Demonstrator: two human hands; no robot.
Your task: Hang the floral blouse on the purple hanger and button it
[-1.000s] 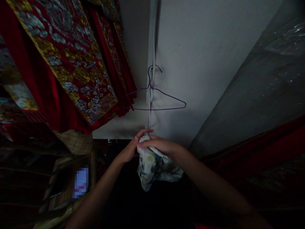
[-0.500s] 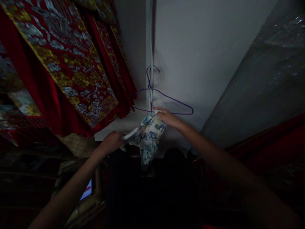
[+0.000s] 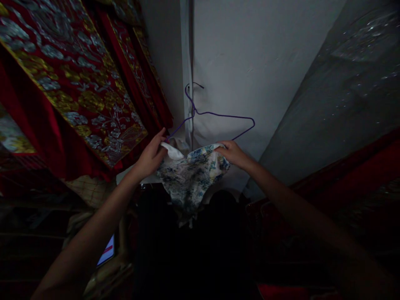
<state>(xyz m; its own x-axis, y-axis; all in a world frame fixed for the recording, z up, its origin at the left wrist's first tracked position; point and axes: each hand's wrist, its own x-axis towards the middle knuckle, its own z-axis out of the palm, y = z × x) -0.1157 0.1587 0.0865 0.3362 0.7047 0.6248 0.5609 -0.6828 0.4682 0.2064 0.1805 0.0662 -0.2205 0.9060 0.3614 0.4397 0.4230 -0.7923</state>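
A white garment with a blue floral print (image 3: 193, 175) hangs stretched between my two hands, its lower part tapering downward. My left hand (image 3: 153, 154) grips its left upper edge, beside the left end of a purple wire hanger (image 3: 218, 113). With fingers closed, my right hand (image 3: 231, 152) pinches the right upper edge. The hanger hangs by its hook at the wall and tilts, its right side higher. Behind the garment and my left hand, the hanger's lower bar is mostly hidden. What kind of garment it is I cannot tell.
Red cloth embroidered in gold and silver (image 3: 93, 83) hangs at the left. A white wall (image 3: 243, 62) with a vertical pipe (image 3: 186, 50) stands ahead. Clear plastic sheeting (image 3: 331, 91) covers the right side. A lit phone (image 3: 106, 252) lies at lower left.
The garment has been spread wider between my hands. My left hand has risen to the hanger's left end, and the hanger has tilted with its right side up.
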